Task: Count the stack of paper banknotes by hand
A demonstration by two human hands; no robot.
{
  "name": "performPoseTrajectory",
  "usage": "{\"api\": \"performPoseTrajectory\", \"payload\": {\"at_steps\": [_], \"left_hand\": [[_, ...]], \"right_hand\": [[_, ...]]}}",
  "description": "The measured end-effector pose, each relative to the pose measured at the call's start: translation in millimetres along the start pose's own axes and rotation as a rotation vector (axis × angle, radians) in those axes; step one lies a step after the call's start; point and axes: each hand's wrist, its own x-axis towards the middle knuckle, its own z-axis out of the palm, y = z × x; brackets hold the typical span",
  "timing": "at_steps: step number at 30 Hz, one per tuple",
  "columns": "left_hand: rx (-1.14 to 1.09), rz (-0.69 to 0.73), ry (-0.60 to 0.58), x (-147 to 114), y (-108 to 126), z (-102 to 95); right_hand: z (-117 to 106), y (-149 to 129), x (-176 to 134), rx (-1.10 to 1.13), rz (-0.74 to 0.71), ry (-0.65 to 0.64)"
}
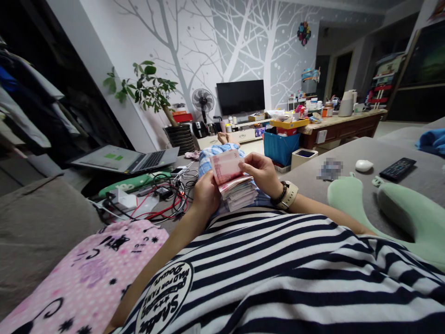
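Observation:
A thick stack of banknotes is held above my lap, its lower half fanned out in pale layers. My left hand is closed round the left side of the stack. Between the thumb and fingers of my right hand, the upper right edge of a reddish banknote is pinched; this note stands up from the rest. The left fingers behind the stack are hidden. A watch with a light strap and a dark bracelet sit on my right wrist. Blue checked cloth covers my legs beneath.
On the left are an open laptop, tangled cables and a pink patterned blanket. To the right lie a green neck pillow, a white mouse and a black remote. Beyond stands a blue bin beside a cluttered table.

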Motion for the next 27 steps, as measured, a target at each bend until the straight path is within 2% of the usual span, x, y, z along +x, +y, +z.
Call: {"api": "performPoseTrajectory", "payload": {"at_steps": [4, 11, 19, 27], "left_hand": [[0.02, 0.051, 0.017, -2.4, 0.1, -1.7], [-0.009, -0.009, 0.026, -4.6, 4.7, 6.1], [-0.009, 0.01, 0.033, -0.5, -2.1, 0.1], [-0.03, -0.04, 0.073, -2.9, -0.1, 6.5]], "right_hand": [[1.5, -2.5, -0.8, 0.027, -0.01, -0.009], [-1.0, -4.1, -1.5, -0.017, -0.037, -0.023], [-0.9, -7.3, -2.0, -0.024, -0.035, -0.04], [-0.2, -5.2, -5.4, 0.018, -0.02, -0.08]]}}
